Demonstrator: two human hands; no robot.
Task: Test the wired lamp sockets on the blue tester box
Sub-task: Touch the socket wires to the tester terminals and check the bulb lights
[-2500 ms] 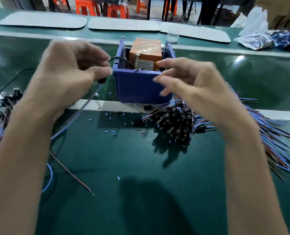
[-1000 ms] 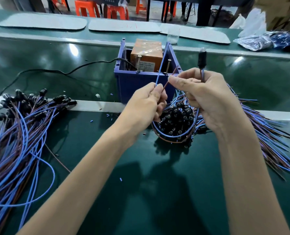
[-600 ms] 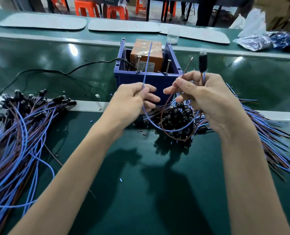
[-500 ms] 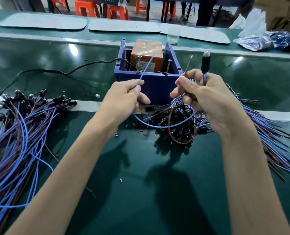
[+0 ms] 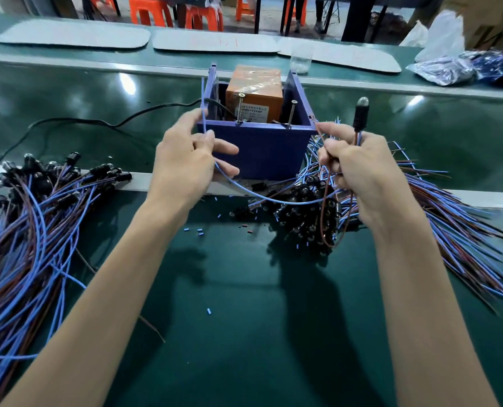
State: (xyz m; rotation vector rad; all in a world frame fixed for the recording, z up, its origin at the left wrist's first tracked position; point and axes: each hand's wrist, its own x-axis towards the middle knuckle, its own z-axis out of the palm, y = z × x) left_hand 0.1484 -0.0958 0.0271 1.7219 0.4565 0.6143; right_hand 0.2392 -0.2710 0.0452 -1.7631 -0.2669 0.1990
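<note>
Head: hands farther apart along wires

No legible text anywhere. White label on orange block inside blue tester box, upper centre of frame: print too small to read. Faint red marks on grey mat, top centre: illegible.

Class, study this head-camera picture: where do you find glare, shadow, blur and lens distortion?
Head view: bright spots glare on the glossy belt behind the blue tester box; dark arm shadows fall toward the viewer on the green mat; the plastic bags far right are smeared; wide-angle stretch flares the forearms toward the bottom edge.
</note>
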